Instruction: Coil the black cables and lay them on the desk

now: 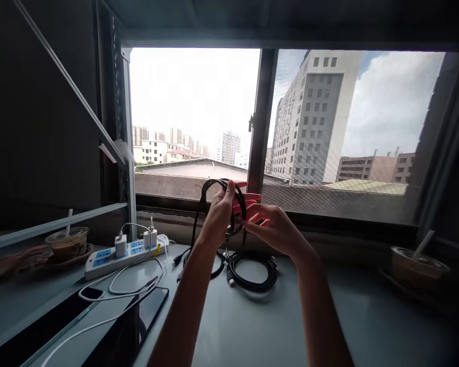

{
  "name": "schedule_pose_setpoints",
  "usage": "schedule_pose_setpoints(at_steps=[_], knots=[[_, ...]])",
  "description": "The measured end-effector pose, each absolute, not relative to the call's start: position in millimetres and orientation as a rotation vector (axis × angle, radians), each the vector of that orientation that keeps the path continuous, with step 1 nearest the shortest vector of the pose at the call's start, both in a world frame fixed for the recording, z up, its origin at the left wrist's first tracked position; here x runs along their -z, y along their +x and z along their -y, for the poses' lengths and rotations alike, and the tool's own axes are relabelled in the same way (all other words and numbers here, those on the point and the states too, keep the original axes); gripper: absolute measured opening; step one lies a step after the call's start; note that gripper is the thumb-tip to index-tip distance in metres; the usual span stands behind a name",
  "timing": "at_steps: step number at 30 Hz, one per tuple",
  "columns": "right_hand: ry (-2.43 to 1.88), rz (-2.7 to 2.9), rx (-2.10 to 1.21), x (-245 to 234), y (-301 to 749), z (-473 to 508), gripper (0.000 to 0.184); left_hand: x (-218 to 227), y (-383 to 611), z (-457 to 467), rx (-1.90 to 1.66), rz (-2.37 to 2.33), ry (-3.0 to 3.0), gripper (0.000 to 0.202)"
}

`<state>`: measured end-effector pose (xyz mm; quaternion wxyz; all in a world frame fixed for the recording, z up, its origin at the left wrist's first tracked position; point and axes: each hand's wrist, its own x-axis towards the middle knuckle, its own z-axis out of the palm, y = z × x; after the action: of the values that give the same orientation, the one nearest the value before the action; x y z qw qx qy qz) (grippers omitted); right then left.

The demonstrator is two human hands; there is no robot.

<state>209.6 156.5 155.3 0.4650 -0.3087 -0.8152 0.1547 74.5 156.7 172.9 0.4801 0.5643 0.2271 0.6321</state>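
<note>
A loosely coiled black cable (203, 196) is held up in front of the window, its loops hanging over my left hand (221, 208). The thumb of that hand presses on the loops, while its other fingers stretch out to the right. My right hand (273, 224) pinches the right side of the loops between thumb and fingers. Below, a neatly wound black cable (274, 272) lies on the table. Beside it, another black cable (219, 274) is partly hidden behind my left forearm, with a plug end (177, 261) to its left.
A power strip (99, 262) carries white chargers (120, 245) with white cables trailing across dark flat devices (126, 331). Drink cups with straws stand at the left (71, 239) and right (418, 265). Another person's hand (19, 262) rests near the left cup. A metal frame post (129, 153) rises beside the window.
</note>
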Motion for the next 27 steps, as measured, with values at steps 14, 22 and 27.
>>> schedule_pose_setpoints(at_steps=[14,22,27], knots=[[-0.7,1.623,-0.524,-159.3,216.2,-162.9,0.029,-181.0,40.1,-151.3,-1.473,-0.818,1.47,0.033],[-0.647,1.454,-0.514,-163.6,226.5,-160.5,0.028,-180.5,31.7,-157.5,-1.851,-0.896,1.4,0.033],[-0.598,1.475,-0.582,-164.2,218.5,-157.1,0.025,-178.5,34.6,-160.0,-1.843,-0.967,1.475,0.039]])
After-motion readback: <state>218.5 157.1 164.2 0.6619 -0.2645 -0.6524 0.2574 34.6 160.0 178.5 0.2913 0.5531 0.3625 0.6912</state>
